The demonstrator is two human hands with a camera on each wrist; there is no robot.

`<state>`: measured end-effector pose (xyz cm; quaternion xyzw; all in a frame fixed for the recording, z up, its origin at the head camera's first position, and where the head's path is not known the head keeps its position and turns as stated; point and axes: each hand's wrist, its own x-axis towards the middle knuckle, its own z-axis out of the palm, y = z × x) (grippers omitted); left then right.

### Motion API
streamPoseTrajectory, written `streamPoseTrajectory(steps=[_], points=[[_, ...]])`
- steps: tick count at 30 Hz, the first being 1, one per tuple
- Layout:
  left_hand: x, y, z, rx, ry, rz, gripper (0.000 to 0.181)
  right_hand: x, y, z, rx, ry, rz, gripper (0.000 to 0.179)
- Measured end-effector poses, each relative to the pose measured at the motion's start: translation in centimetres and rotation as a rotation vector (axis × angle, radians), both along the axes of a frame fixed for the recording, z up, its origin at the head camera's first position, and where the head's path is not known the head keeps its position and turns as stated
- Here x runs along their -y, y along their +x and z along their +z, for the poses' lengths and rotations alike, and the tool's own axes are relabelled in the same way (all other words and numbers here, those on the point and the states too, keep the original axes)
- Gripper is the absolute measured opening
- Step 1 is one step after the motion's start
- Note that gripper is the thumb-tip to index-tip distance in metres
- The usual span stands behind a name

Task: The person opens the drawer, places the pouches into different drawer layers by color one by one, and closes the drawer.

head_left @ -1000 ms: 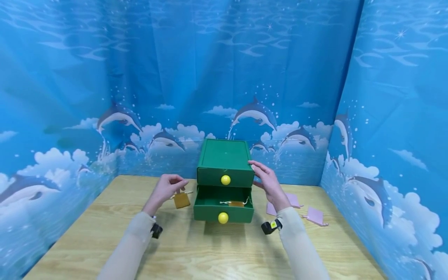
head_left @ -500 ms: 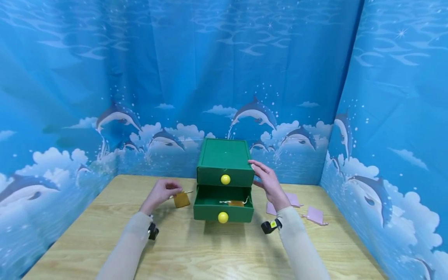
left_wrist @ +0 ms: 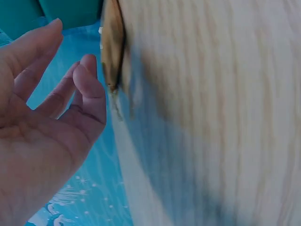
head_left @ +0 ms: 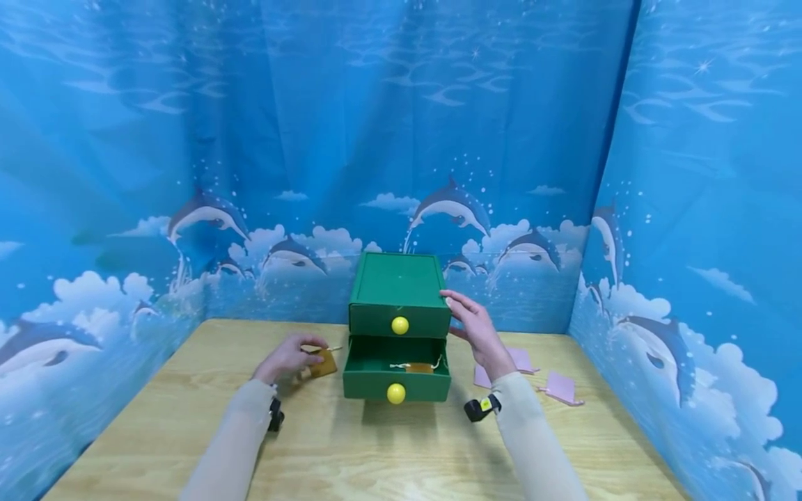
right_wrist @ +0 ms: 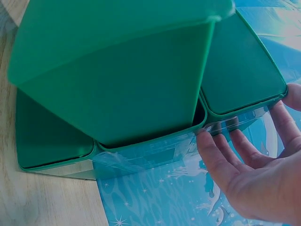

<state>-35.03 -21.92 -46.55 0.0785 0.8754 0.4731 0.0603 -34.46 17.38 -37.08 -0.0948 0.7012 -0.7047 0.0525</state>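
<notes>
Pouch (head_left: 326, 363) prob. light, soft — pinch nr drawstring (head_left: 336, 348); L hand (head_left: 290, 357) loose, empty beside it — R hand (head_left: 480, 332) relaxed, touching cabinet (head_left: 399, 280).

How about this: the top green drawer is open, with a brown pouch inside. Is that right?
Not the top drawer: the head view shows that one shut. The green drawer just below it is open, with a brown pouch inside.
</notes>
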Motion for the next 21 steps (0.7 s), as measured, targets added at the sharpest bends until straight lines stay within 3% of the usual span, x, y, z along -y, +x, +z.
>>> streamPoseTrajectory(steps=[12,21], points=[[-0.2,-0.7,-1.4,0.06,-0.007,0.027,0.03,0.0,-0.1,-0.3,0.0,0.003,-0.007,0.042],[-0.2,-0.8,-1.4,-0.001,-0.123,-0.046,0.034,0.1,-0.4,-0.3,0.002,0.01,-0.016,0.042]])
